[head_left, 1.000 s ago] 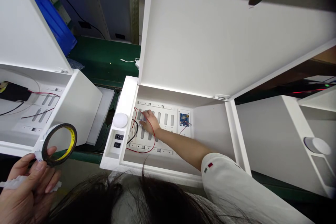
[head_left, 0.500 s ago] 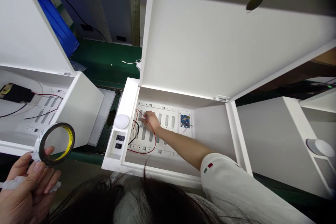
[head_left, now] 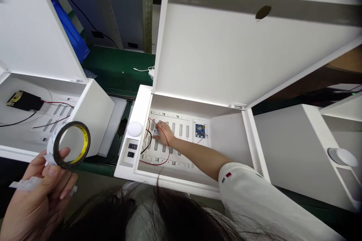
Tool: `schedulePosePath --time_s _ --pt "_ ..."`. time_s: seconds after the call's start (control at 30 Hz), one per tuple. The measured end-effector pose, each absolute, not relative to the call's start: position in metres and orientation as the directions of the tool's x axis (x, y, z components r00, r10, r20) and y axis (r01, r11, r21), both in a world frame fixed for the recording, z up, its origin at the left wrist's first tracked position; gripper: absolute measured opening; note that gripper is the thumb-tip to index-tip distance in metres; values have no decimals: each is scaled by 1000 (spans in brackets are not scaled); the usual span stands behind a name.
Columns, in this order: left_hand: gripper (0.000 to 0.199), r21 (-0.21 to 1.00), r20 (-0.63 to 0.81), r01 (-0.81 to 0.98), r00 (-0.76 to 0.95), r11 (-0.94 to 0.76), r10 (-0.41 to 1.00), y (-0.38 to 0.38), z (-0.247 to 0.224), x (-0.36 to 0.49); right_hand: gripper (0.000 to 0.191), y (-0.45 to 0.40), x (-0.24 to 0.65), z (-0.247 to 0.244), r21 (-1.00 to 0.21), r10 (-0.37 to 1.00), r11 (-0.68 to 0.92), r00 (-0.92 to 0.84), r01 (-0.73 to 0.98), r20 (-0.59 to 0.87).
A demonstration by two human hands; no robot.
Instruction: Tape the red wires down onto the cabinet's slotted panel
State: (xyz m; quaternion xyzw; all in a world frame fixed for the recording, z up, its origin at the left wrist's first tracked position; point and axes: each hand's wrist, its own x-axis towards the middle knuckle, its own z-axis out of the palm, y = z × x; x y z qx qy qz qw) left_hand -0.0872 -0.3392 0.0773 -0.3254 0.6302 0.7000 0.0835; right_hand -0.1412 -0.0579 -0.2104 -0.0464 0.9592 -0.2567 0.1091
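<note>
My left hand (head_left: 48,192) grips a roll of tape (head_left: 57,145) with a black and yellow core; strips of pale paper or tape stick out between the fingers. Inside the open white box (head_left: 232,131), my right hand (head_left: 164,133) rests palm down on the slotted floor panel (head_left: 181,147), its fingers spread. I cannot make out anything held under it. A red wire (head_left: 169,150) loops round beside that hand, and a black wire (head_left: 149,141) curves at its left. To its right sits a blue circuit board (head_left: 200,130).
A second open white box (head_left: 98,116) stands at the left, holding a black module (head_left: 25,101) with wires. Another white box (head_left: 299,150) is at the right. Behind are a green surface (head_left: 113,67), a white cable (head_left: 141,69) and a blue bin (head_left: 70,30). The middle box's lid (head_left: 226,52) stands raised.
The view has shifted a little. My left hand and the tape roll have moved right and slightly up. My right hand's fingers have flattened and spread on the panel.
</note>
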Motion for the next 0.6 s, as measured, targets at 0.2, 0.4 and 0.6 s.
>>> schedulePosePath --time_s 0.2,0.4,0.6 --pt "45 883 -453 -430 -886 -186 -98 -319 83 -94 31 -10 -145 -172 -451 -51 887 -947 103 -316" --pt "47 893 -390 -442 -856 -88 340 -276 85 -98 11 23 -137 -43 -556 124 797 -965 235 -230" --pt "45 905 -415 -400 -751 146 514 -237 76 -95 19 -23 -58 76 -821 114 565 -979 -76 170"
